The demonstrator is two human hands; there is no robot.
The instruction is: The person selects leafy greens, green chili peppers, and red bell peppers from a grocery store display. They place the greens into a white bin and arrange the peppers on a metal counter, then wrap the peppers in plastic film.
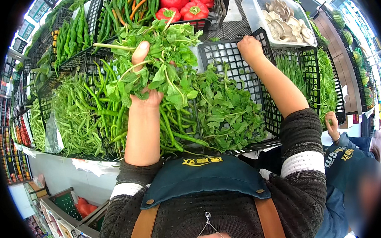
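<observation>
My left hand [144,75] is closed around a large bunch of leafy green herbs [170,60], raised above crates of vegetables; the leaves hide most of the fingers. At the far right corner of a black plastic crate [217,51], my right hand [251,48] curls its fingers over the rim. More of the same-looking leafy herbs [229,111] fill the near half of that crate. Its white-lined mesh floor shows bare in the far half, with a few loose leaf bits. Long green chili peppers [174,128] lie in the crate beside it, partly under my left forearm.
Red bell peppers [195,11] sit at the back, and a clear plastic bin of oyster mushrooms [287,26] stands behind my right hand. Pea pods [76,114] lie at left, garlic chives [291,70] at right. A co-worker's hand [332,122] is close on the right.
</observation>
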